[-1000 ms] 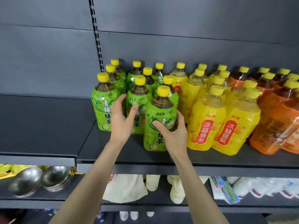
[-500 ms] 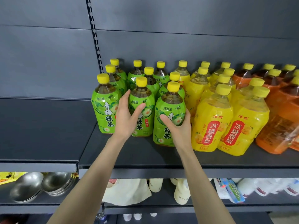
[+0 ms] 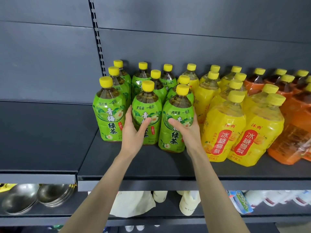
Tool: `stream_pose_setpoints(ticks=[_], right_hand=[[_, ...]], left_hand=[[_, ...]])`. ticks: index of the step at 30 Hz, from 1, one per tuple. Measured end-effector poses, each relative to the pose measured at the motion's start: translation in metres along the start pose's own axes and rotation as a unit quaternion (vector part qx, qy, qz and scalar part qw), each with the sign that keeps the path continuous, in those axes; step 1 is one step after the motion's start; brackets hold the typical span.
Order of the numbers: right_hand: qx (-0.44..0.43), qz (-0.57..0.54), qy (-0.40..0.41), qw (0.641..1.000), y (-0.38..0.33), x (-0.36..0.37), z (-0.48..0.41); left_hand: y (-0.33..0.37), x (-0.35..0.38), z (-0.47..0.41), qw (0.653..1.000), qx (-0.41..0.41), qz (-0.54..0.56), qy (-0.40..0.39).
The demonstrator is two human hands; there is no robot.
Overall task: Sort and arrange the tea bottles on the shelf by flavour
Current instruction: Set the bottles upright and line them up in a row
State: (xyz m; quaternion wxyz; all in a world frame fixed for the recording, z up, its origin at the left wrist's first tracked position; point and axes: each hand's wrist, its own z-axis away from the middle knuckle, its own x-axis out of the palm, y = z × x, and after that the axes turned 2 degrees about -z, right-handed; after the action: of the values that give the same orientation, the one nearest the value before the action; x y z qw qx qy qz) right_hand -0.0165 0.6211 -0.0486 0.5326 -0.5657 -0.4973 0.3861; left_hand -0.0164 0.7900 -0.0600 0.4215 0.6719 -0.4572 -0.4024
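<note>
Green tea bottles with yellow caps stand grouped at the left of the dark shelf (image 3: 151,167). My left hand (image 3: 134,133) grips the middle front green bottle (image 3: 146,105), thumb across its label. My right hand (image 3: 186,130) grips the front right green bottle (image 3: 176,113), which stands slightly ahead of the row. A third front green bottle (image 3: 110,113) stands free to the left. Yellow pear-drink bottles (image 3: 223,132) fill the middle, and orange-labelled bottles (image 3: 289,125) stand at the right.
The shelf section (image 3: 42,137) left of the bottles is bare. On the lower shelf lie steel bowls (image 3: 33,197), a white bag (image 3: 133,204), pale bottles (image 3: 186,206) and packaged goods (image 3: 240,200). A slotted upright (image 3: 97,36) runs up the back panel.
My right hand has pushed the front right green bottle back toward the row, close beside the middle one. My left hand stays on the middle front bottle.
</note>
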Motion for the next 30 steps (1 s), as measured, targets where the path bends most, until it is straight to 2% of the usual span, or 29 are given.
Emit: stream_pose_setpoints(ticks=[6, 19, 30], right_hand=[[0.002, 0.014, 0.002, 1.000, 0.000, -0.001, -0.008], [0.021, 0.020, -0.034, 0.999, 0.001, -0.003, -0.019], [0.030, 0.001, -0.058, 0.998, 0.003, 0.001, -0.027]], left_hand=[[-0.001, 0.002, 0.000, 1.000, 0.008, 0.004, 0.001], [-0.009, -0.001, 0.012, 0.998, 0.033, -0.002, 0.057], [-0.002, -0.008, 0.017, 0.983, 0.068, -0.092, 0.143]])
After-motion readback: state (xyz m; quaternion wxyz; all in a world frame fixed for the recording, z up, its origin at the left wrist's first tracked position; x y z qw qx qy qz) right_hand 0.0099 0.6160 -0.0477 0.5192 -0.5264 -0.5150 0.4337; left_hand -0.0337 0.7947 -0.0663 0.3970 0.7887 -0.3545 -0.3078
